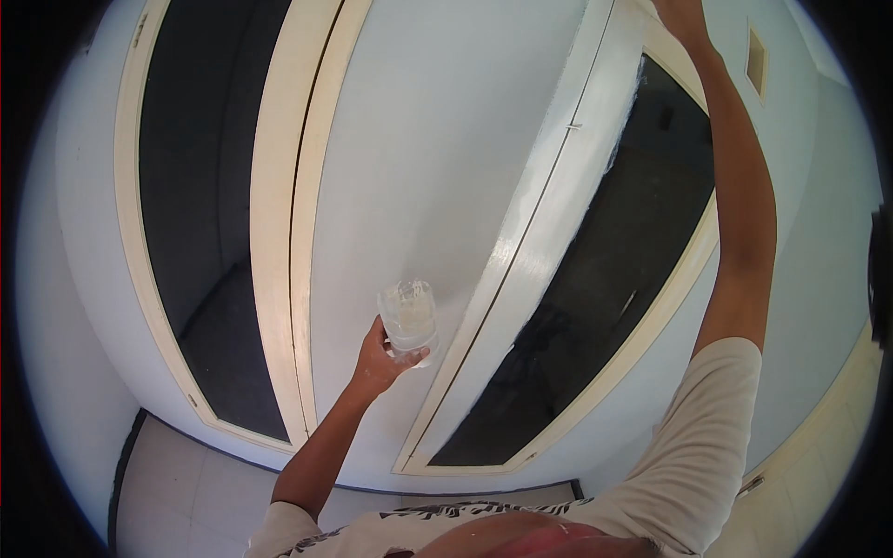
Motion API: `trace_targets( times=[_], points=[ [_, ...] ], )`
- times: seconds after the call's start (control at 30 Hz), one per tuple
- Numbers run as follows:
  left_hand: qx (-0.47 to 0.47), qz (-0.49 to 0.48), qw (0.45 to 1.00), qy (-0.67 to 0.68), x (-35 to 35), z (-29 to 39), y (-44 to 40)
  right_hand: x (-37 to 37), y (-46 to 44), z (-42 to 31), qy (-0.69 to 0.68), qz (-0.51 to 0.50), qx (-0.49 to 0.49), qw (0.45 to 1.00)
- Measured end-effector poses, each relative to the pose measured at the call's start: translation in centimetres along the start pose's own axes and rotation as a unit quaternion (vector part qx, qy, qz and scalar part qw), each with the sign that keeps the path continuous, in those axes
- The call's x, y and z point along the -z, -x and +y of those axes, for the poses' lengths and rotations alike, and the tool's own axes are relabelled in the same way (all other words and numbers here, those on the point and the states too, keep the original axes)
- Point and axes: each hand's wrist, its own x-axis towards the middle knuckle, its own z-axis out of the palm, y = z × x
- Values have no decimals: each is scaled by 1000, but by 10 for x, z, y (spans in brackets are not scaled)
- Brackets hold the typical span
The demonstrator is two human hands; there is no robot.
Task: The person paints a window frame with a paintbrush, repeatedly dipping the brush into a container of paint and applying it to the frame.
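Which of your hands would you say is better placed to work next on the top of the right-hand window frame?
Probably the right hand: it is raised high beside the window frame, while the left hand is lower, holding a clear plastic cup.

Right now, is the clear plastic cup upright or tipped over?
The clear plastic cup is upright: its rim faces up, and the left hand grips it near the base.

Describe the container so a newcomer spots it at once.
Find the pale wall between the left dark pane and the right dark pane. Low in front of it, the left hand grips a clear container with whitish smears. Unlike the flat panes, it is small, rounded and hand-held.
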Motion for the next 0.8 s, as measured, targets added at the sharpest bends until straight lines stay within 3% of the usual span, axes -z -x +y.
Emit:
trace_targets(
  times=[0.13,0.27,0.33,0.37,0.43,0.5,0.53,0.67,0.8],
  points=[
    [2,-3,1000,8,1,-5,-1,-10,78,-46,44,-77,6,996],
    [17,-16,1000,7,3,-6,-2,-8,108,-101,-33,-182,-52,981],
    [15,-14,1000,16,1,0,-1,-2,96,-113,-57,-325,-179,927],
    [13,-12,1000,22,0,3,1,-1,89,-103,-59,-327,-179,926],
    [10,-9,1000,20,-1,5,2,-4,60,-58,-162,-271,-182,931],
    [9,-6,1000,17,0,5,3,6,20,-34,-124,-158,-250,947],
    [10,-6,1000,9,1,4,3,6,9,-23,-125,-158,-252,946],
    [6,-6,1000,9,1,3,2,5,-12,4,-44,70,-143,986],
    [3,-7,1000,11,1,4,4,-18,40,-53,2,-25,-82,996]
  ],
)
